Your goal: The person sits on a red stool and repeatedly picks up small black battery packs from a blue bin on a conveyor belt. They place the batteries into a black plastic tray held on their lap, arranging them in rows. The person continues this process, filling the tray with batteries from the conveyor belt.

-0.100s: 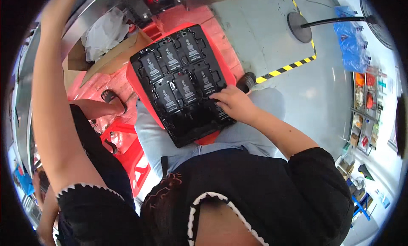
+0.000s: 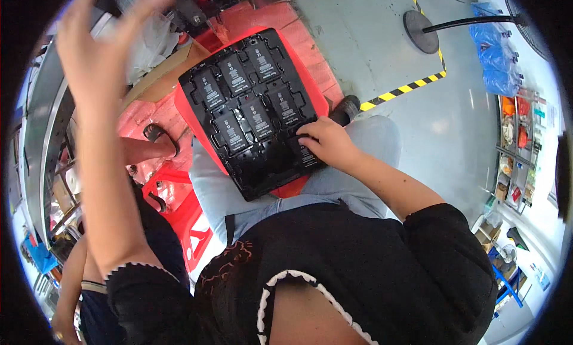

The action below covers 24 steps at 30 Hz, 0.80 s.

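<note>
The black moulded plastic tray (image 2: pixel 250 115) of flat black battery-like packs (image 2: pixel 258 119) rests tilted on the person's lap, steadied only by the right hand (image 2: pixel 327 143) with fingers pressed together on its near-right pack, while the left hand (image 2: pixel 107 41) is raised, fingers spread and empty, so the tray may well slide off.

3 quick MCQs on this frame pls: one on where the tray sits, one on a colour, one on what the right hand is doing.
1. Where is the black tray?
A. on the person's lap
B. on the grey floor
C. on a shelf

2. What colour is the crate under the tray?
A. blue
B. red
C. green

3. What is the right hand doing?
A. raised in the air
B. resting on the tray's near right corner
C. holding a bottle

Answers: 1 A, the tray lies across the jeans-clad thighs; 2 B, red shows along the tray's edges; 3 B, its fingers lie on the tray, while the left hand is the raised one.
</note>
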### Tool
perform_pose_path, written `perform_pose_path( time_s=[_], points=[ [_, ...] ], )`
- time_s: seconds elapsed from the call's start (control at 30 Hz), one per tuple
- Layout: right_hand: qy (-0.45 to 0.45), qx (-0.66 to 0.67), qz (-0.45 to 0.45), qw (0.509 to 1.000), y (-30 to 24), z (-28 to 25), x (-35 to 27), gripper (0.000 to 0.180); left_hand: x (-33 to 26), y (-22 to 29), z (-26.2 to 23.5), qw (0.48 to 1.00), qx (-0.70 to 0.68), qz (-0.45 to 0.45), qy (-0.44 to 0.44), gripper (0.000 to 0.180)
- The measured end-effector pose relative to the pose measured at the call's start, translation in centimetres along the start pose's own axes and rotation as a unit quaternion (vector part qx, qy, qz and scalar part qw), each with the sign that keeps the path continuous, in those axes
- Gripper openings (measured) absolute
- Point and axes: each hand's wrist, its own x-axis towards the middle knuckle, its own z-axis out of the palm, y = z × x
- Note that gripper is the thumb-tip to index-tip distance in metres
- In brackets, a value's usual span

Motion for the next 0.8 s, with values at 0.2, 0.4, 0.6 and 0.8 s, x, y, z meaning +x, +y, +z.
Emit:
perform_pose_path(
  time_s=[0.2, 0.4, 0.6, 0.8],
  points=[
    [0.077, 0.005, -0.023, 0.997, 1.8, 1.1, -1.0, 0.017, -18.1, 15.2, 0.8, 0.9, -0.23, -0.121, -0.351, 0.089],
    [0.158, -0.065, -0.064, 0.983, 2.5, 2.3, -1.6, 0.024, -25.9, 18.8, 4.0, 0.923, -0.143, -0.07, -0.35, 0.089],
    [0.126, -0.15, -0.044, 0.98, 0.1, 2.6, -4.2, 0.05, -27.4, 19.3, 3.6, 0.933, -0.091, -0.068, -0.342, 0.089],
    [0.085, -0.193, -0.033, 0.977, 0.2, 3.3, -5.3, 0.062, -29.3, 19.3, 3.8, 0.941, -0.098, -0.064, -0.318, 0.083]
  ],
)
